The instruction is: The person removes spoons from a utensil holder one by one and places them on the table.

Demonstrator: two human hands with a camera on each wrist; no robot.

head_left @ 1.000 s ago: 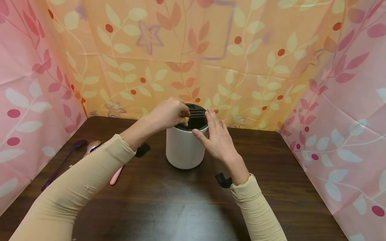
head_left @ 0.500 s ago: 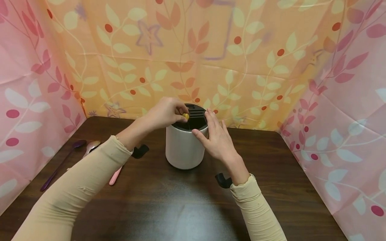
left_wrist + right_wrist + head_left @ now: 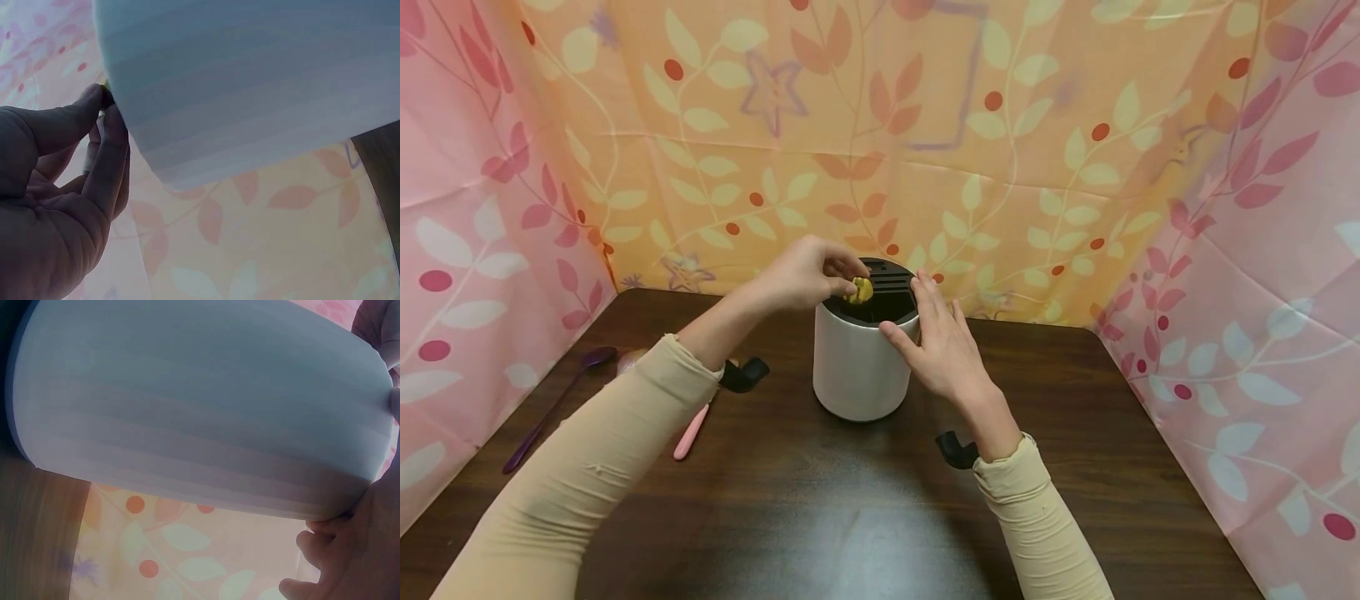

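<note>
A white cylindrical utensil holder (image 3: 859, 367) with a black slotted, divided top (image 3: 891, 279) stands upright on the table. My left hand (image 3: 801, 273) is at its left rim and pinches a small rounded yellow object (image 3: 860, 291) between thumb and fingertips. Whether more of that object reaches down inside the holder is hidden. In the left wrist view the left hand (image 3: 69, 169) pinches right beside the white wall, with only a sliver of yellow showing. My right hand (image 3: 942, 346) rests against the holder's right rim, fingers extended, thumb near the front edge.
On the brown table (image 3: 820, 517), to the left, lie a dark purple long-handled spoon (image 3: 553, 408), another spoon (image 3: 628, 362) mostly hidden by the left sleeve, and a pink-handled utensil (image 3: 691, 432). Patterned cloth (image 3: 880, 125) hangs behind and at both sides.
My left hand has drawn slightly to the left at the rim, and more of the yellow object has come into sight between its fingers. The right hand and the holder have stayed put.
</note>
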